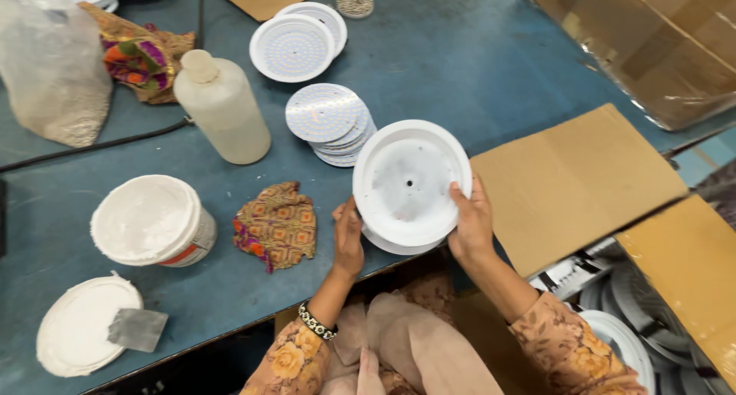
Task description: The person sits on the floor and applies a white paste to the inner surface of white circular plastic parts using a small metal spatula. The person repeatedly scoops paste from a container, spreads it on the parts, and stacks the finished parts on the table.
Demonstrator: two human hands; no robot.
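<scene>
Two hands hold one round white dish at the front edge of the blue table (475, 65). Far to the left lies a white lid (73, 326) with a grey scraper (138, 328) on it, then a white tub of paste (149, 220), a cloudy bottle (222, 107) and a small patterned rag (277, 225). Next comes the left hand (349, 238), its fingers pressed on the left rim of the white dish (406, 182). A stack of round dotted discs (331, 123) sits just behind. The dish tilts up, its hollow face toward the person, between both hands, equally close to each. The right hand (470, 222) grips the right rim, thumb on top. Brown cardboard (575, 184) lies to the right.
</scene>
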